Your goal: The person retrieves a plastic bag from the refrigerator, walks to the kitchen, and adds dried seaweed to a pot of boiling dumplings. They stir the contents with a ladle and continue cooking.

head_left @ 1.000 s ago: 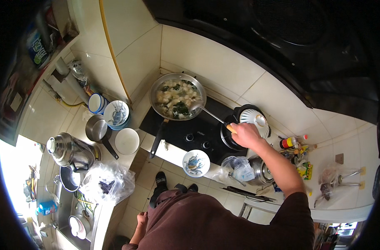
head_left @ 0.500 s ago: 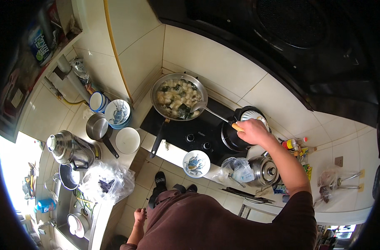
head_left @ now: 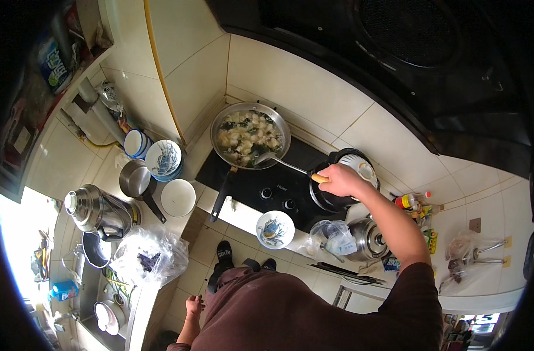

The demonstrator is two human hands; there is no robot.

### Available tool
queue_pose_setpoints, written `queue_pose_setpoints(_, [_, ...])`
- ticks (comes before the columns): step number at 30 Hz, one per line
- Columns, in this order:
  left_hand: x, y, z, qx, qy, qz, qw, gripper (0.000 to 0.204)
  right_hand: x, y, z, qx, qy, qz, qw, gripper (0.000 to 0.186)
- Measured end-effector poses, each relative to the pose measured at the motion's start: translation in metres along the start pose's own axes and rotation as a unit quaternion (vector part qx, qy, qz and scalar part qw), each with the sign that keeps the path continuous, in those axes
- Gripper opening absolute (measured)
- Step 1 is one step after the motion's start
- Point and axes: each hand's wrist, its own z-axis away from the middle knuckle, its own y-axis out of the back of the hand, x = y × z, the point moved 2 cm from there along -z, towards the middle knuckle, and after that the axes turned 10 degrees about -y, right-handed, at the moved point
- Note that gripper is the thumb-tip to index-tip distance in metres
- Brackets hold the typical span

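Note:
My right hand [head_left: 342, 179] is closed round the wooden-ended handle of a long metal ladle [head_left: 290, 167]. The ladle's head is in the near right part of a wide steel pan [head_left: 213, 131], partly under the broth. Pale chunks resembling dumplings and dark green leaves [head_left: 249, 136] float in it. The pan stands on the black stove [head_left: 249, 181], its dark handle [head_left: 222, 196] pointing toward me. Low at my left side hangs my left hand [head_left: 195, 305], fingers curled in, with nothing visible in them. A patterned bowl [head_left: 275, 230] sits on the counter's front edge.
Right of the pan stands a black pot [head_left: 319, 196] with a white ridged dish [head_left: 360, 167] over it, then a steel kettle [head_left: 372, 238]. Stacked bowls [head_left: 163, 158], a small saucepan [head_left: 137, 178], a white bowl [head_left: 178, 197] and a thermos [head_left: 94, 207] crowd the left counter.
My right hand has shifted slightly left and drawn the ladle's head to the near side, lower into the broth. My left hand stays hanging at my side.

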Motion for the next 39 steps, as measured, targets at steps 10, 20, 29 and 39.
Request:
queue_pose_setpoints(10, [0.010, -0.006, 0.002, -0.003, -0.009, 0.023, 1.000, 0.021, 0.000, -0.036, -0.004, -0.041, -0.015, -0.131, 0.990, 0.022])
queue_pose_setpoints(20, [0.011, -0.002, -0.002, -0.007, 0.004, 0.006, 1.000, 0.021, 0.008, -0.045, -0.001, -0.089, -0.085, -0.392, 0.912, 0.021])
queue_pose_setpoints(29, [0.015, -0.001, -0.001, -0.006, 0.002, 0.012, 1.000, 0.020, 0.015, -0.074, -0.031, -0.065, -0.092, -0.405, 0.908, 0.023])
queue_pose_setpoints(39, [-0.004, -0.005, -0.012, -0.022, -0.026, 0.027, 0.999, 0.021, 0.007, -0.049, -0.001, -0.060, -0.058, -0.325, 0.942, 0.024])
